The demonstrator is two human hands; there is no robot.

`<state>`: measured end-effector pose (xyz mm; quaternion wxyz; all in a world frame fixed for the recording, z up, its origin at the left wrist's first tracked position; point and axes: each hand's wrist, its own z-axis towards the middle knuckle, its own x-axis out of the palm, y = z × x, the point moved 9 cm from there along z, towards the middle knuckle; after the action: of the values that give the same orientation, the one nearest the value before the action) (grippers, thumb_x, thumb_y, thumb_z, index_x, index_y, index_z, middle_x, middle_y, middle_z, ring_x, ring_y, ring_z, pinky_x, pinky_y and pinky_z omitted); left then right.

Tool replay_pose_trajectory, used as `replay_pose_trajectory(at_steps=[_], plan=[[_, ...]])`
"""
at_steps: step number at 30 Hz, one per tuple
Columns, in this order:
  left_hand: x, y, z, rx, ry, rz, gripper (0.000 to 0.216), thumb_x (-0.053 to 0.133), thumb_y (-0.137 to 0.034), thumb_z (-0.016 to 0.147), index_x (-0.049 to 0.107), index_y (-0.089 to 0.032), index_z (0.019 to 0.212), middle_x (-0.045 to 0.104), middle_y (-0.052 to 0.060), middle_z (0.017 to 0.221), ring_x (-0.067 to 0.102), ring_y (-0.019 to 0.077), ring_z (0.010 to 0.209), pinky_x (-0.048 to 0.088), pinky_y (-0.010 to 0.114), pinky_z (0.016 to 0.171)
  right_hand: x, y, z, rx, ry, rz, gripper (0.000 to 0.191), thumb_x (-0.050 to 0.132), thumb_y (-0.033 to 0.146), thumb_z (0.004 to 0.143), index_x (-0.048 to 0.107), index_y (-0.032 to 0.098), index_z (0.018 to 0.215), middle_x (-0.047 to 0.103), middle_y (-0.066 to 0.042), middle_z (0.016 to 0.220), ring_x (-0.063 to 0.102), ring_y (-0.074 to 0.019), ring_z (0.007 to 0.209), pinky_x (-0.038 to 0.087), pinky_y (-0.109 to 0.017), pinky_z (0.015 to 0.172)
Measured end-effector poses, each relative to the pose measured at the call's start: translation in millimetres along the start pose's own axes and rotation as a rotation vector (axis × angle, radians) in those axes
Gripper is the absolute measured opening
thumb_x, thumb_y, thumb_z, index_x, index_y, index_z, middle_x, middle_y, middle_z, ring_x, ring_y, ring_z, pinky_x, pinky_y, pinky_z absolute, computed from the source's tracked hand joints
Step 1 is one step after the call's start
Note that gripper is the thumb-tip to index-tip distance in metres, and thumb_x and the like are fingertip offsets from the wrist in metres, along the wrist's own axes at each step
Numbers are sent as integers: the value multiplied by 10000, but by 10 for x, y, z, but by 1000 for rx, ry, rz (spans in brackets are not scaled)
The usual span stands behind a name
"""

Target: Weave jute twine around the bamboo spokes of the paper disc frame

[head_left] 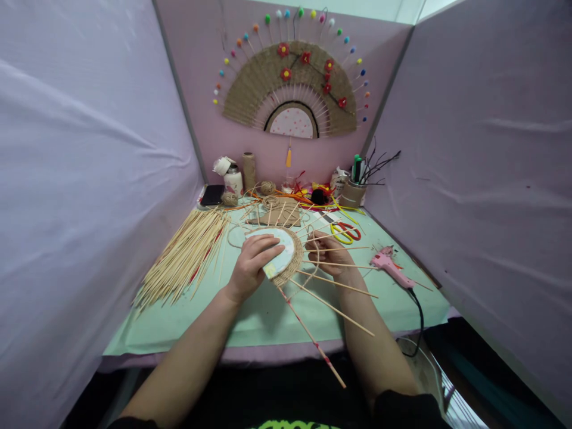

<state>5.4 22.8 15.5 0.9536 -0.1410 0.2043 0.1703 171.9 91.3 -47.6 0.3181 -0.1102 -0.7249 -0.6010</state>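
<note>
A half-round fan frame [286, 243] with a pale blue centre is tilted in front of me. Bands of woven twine [295, 262] edge its curve, and thin wooden sticks [339, 285] spread outward from it. My left hand [254, 262] grips the straight side, fingers laid over the pale centre. Among the sticks on the right, my right hand [329, 253] pinches a length of twine [317, 256], which loops down toward the lower sticks. The lowest stick [308, 333] carries red marks.
Loose sticks [183, 256] lie piled at left. Scissors [346, 232] and a pink glue gun [391, 268] with a cord lie at right. Cardboard [281, 213], twine balls, a phone [212, 195] and a bottle [233, 180] stand or lie behind. A finished fan [295, 77] hangs on the back wall.
</note>
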Motion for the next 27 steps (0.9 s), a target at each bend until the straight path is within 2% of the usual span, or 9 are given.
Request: replay_pose_trajectory(at_steps=[5, 10, 14, 21, 27], plan=[[-51, 31, -8, -35, -43, 29, 329, 534, -230, 920, 621, -277, 1234, 658, 101, 1177, 574, 232, 1156, 452, 459, 974, -78, 22, 34, -36, -95, -58, 269, 769, 279, 573, 534, 165, 639, 394, 85, 513, 232, -19, 421, 169, -141, 364], [-73, 52, -5, -62, -56, 64, 314, 523, -243, 926, 629, -267, 1220, 658, 107, 1173, 574, 234, 1152, 452, 461, 970, -116, 114, 31, -241, -192, -275, 242, 787, 300, 569, 628, 163, 688, 511, 54, 545, 387, -53, 475, 299, -184, 438], [-70, 56, 3, -67, -52, 64, 307, 522, -234, 925, 634, -262, 1210, 660, 105, 1164, 578, 232, 1144, 452, 460, 970, -135, 174, 4, -364, -256, -419, 213, 765, 343, 613, 645, 177, 672, 519, 47, 529, 400, -74, 479, 315, -214, 453], [-69, 53, 2, -60, -47, 66, 311, 532, -223, 919, 631, -258, 1211, 659, 104, 1154, 578, 233, 1137, 449, 458, 968, -199, 183, -1, -378, -303, -457, 190, 744, 348, 640, 658, 182, 672, 494, 52, 491, 372, -77, 451, 285, -221, 428], [-53, 74, -17, -64, -37, 64, 319, 546, -221, 912, 625, -260, 1218, 652, 103, 1170, 569, 234, 1148, 445, 453, 970, -163, 189, -7, -387, -267, -424, 192, 752, 348, 648, 660, 182, 671, 478, 56, 490, 358, -69, 450, 274, -213, 423]])
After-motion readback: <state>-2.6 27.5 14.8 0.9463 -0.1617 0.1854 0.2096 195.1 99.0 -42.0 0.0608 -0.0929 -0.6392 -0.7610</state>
